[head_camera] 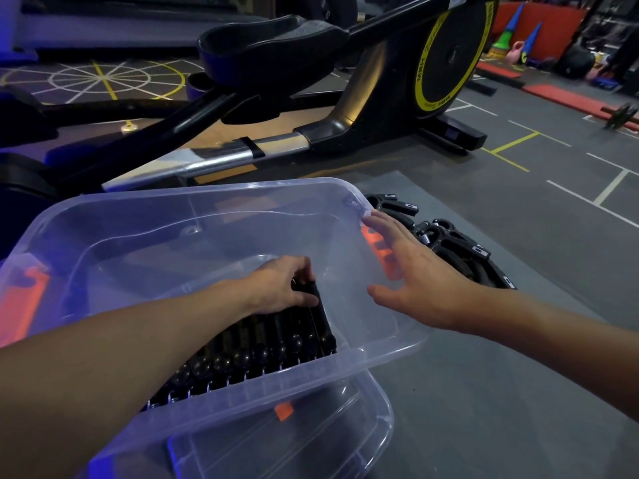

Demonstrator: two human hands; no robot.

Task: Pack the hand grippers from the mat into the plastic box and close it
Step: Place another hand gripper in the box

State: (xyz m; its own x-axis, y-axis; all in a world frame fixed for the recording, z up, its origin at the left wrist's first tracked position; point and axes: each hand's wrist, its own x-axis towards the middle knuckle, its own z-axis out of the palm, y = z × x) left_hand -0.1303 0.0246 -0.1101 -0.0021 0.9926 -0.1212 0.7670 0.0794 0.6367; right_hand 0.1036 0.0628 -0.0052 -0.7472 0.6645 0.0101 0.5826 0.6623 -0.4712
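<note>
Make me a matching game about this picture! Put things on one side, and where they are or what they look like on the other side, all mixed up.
Things:
1. left hand
2. right hand
3. loose hand grippers
4. box latch

Matches:
A. orange
B. on the mat, right of the plastic box
C. open, at the box's right rim
D. inside the box, gripping a hand gripper

Pairs: 1-D, 2-C, 3-B, 4-A
</note>
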